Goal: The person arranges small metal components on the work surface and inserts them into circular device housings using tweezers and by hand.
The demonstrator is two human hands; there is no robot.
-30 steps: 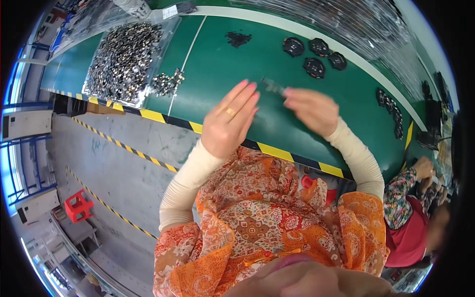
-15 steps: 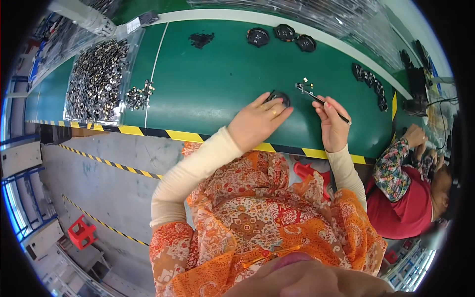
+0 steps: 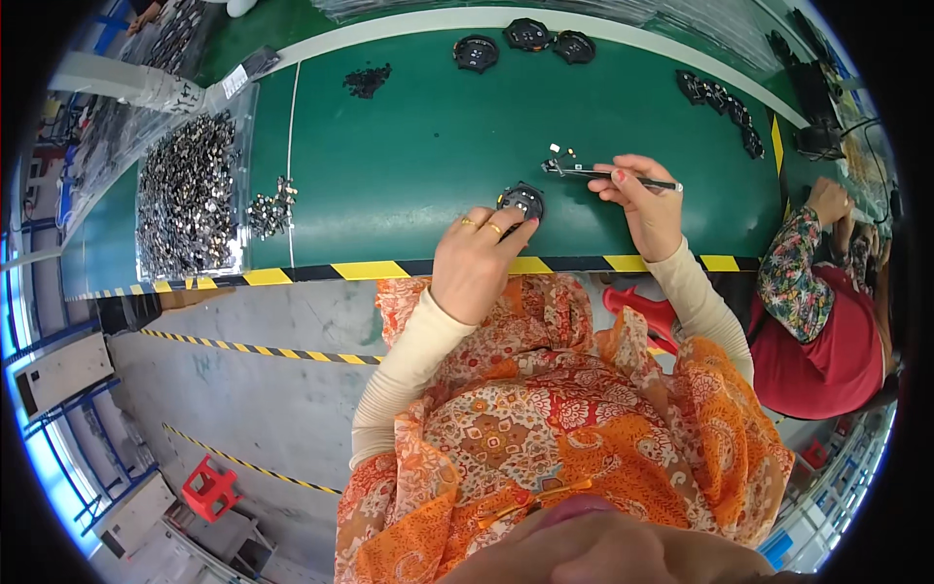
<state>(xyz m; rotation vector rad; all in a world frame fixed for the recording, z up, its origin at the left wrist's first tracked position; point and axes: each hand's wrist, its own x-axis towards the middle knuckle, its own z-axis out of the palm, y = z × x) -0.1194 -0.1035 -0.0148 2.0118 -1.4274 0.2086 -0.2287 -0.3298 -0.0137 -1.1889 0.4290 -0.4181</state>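
Observation:
My left hand [image 3: 479, 251] rests at the near side of a round black casing [image 3: 526, 198], its fingers closed on the rim and lower face. Small metallic spots show on the casing's upper side, while the fingertips hide its near part. In my right hand [image 3: 646, 202] is a pair of dark tweezers [image 3: 628, 177], pinched between thumb and fingers and held nearly level. The tweezers' tips point left and meet a small dark-and-metal component [image 3: 553, 166] over the green tabletop. A tiny pale piece [image 3: 555, 147] lies just beyond it.
At left, a clear tray [image 3: 243, 185] holds heaped small metal parts, with a loose pile [image 3: 271, 208] beside it. Small black bits [image 3: 368, 81] lie farther back. Several round black casings [image 3: 476, 54] line the far edge. A co-worker's arm [image 3: 800, 253] is at right.
My left hand has slid back toward the near side, uncovering more of the casing. The tweezers have swung from slanting to nearly level. The whole view has shifted a little.

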